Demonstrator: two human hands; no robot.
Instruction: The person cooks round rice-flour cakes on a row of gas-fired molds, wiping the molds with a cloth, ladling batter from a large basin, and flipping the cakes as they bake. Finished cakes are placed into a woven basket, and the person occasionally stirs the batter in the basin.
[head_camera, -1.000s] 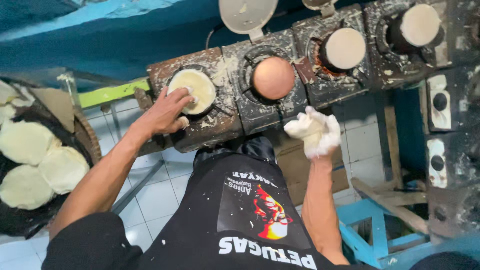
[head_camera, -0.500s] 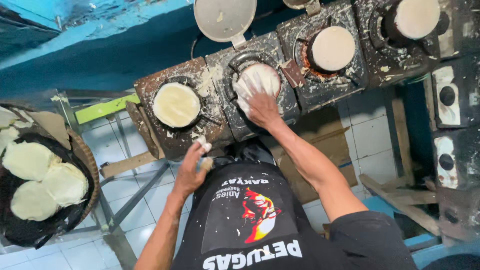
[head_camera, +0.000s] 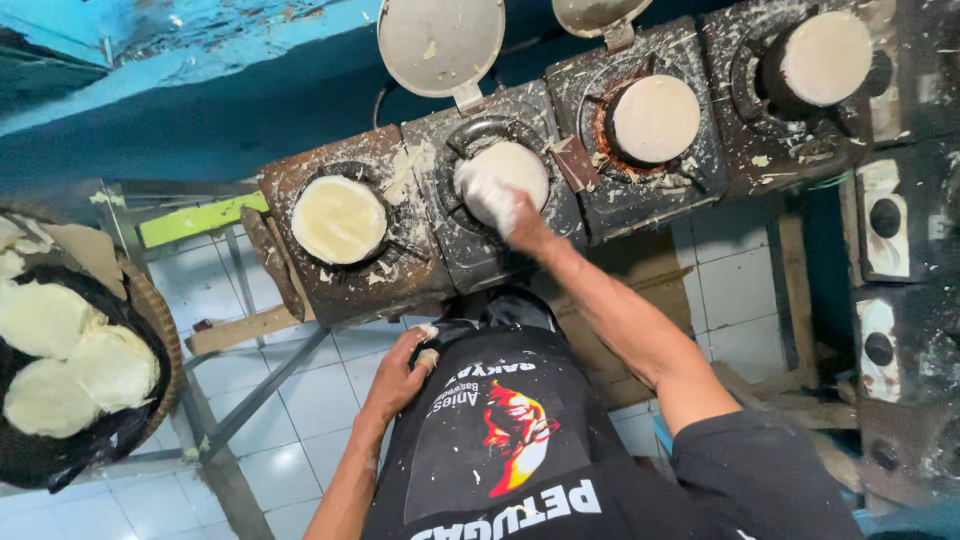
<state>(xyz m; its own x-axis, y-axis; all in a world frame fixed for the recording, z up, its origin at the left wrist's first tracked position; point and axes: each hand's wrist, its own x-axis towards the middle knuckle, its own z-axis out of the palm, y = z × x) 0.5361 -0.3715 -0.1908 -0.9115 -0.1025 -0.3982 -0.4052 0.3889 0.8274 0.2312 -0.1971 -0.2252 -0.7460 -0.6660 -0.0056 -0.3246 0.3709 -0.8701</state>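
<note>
My right hand (head_camera: 492, 197), white with dough, presses down on the flat dough round (head_camera: 520, 165) in the second pan of a dirty stove row (head_camera: 420, 270). Whether it grips the dough I cannot tell. My left hand (head_camera: 398, 372) hangs low against my black apron (head_camera: 500, 440), fingers loosely curled and dusted white, holding nothing. Left of the pressed round, another pale round (head_camera: 338, 218) lies in the first pan. Further right, two more pans hold pale rounds (head_camera: 655, 118) (head_camera: 825, 58).
Two raised round lids (head_camera: 440, 42) (head_camera: 598, 14) stand behind the pans. A dark basket (head_camera: 150, 400) at the left holds several cooked flat cakes (head_camera: 60, 355). Stove knobs (head_camera: 886, 218) sit at the right. White floor tiles (head_camera: 290, 420) lie below a metal frame.
My right hand has come onto the second pan and flattened the dough there. My left hand left the first pan and dropped to my apron. The view shifted slightly.
</note>
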